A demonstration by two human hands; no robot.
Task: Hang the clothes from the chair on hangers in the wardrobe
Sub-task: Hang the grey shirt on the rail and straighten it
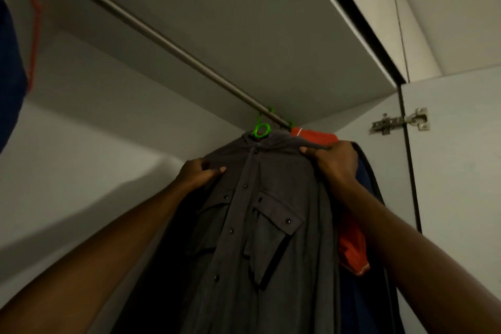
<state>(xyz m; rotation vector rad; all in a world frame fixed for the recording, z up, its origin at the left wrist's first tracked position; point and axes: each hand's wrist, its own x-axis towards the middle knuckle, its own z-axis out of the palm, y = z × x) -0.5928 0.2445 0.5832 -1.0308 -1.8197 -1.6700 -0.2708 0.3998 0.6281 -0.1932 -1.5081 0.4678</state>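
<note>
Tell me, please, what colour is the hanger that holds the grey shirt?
Bright green hanger, seen in the head view, above the grey shirt collar.

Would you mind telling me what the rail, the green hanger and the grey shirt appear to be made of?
Rail: probably metal, a brushed grey tube with a dull sheen.
Green hanger: likely plastic, bright uniform colour with a moulded loop.
Grey shirt: woven cloth, matte, soft folds, dark buttons.

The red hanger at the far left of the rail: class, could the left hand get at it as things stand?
Probably yes. The left hand now grips the grey shirt and must let go first. Then the rail runs bare from the green hanger to the red hanger, nothing between.
</note>
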